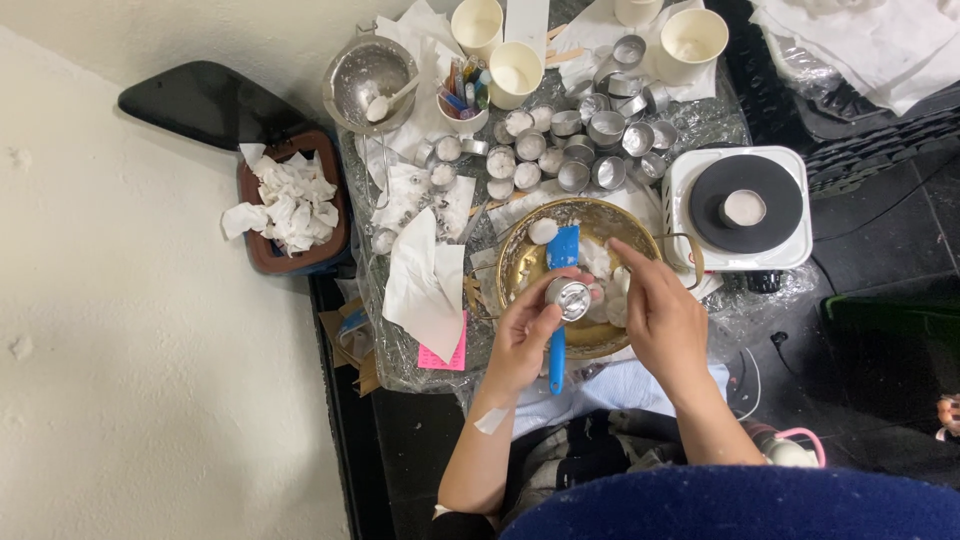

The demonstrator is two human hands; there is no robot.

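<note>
Metal tealight cup (569, 298) and blue spatula (558, 300) sit pinched in left hand (525, 335); right hand (660, 315) fingers reach half-curled, holding nothing, into brass bowl (580, 275). Cup may slip.

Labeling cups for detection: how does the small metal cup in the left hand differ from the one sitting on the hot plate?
The metal cup in the left hand at looks empty with a shiny bottom; the cup on the hot plate at shows a pale filling. The held cup is tilted over the gold bowl; the other stands upright on the black burner. Both are small round metal cups.
</note>
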